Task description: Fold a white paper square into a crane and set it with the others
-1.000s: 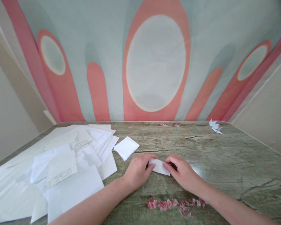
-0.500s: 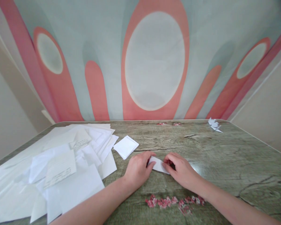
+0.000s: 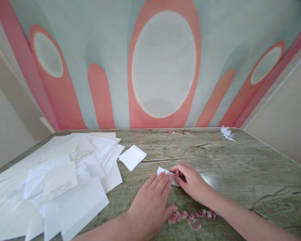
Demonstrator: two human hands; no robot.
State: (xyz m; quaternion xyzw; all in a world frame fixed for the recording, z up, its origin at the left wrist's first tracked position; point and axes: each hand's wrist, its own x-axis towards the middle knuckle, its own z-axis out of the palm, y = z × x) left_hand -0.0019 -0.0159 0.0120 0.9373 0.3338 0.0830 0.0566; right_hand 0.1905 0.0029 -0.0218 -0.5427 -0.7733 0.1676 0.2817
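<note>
Holding the slip (image 3: 161, 170) on the worktop (image 3: 240, 164), right of the pile (image 3: 82, 201): partly covered by the left hand (image 3: 152, 202), flat with fingers extended; pinched at 1 end in the right hand (image 3: 193, 182). Apparently folded small already; cannot tell of any folds left. Note also 1 square (image 3: 132, 158) close to the pile's right, 1 figure (image 3: 227, 134) well beyond.
</note>
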